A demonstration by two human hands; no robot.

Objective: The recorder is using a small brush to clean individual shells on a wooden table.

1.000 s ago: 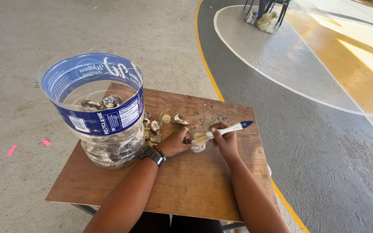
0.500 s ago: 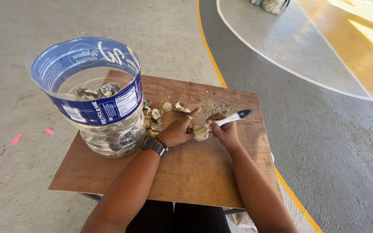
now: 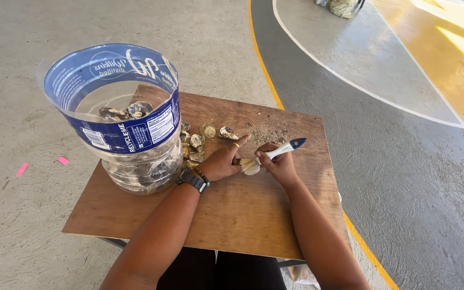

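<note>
While the grey floor (image 3: 38, 96) with its yellow and white painted lines fills most of the frame, a brown wooden board (image 3: 253, 215) sits at the centre, its near edge hidden behind the person's forearms. At the left of the board stands a large clear plastic jug (image 3: 119, 123) with its top cut away and a blue label band; dark shells lie in water inside, blurred by the plastic. Just right of the jug, a small heap of shells (image 3: 197, 142) lies on the wood, partly hidden by the jug. At mid-frame the left hand (image 3: 222, 161), a watch on its wrist, presses down on something too covered to make out. Touching it from the right, the right hand (image 3: 279, 165) is closed around a small white-handled brush (image 3: 277, 153), whose pale bristles meet the left fingertips.
</note>
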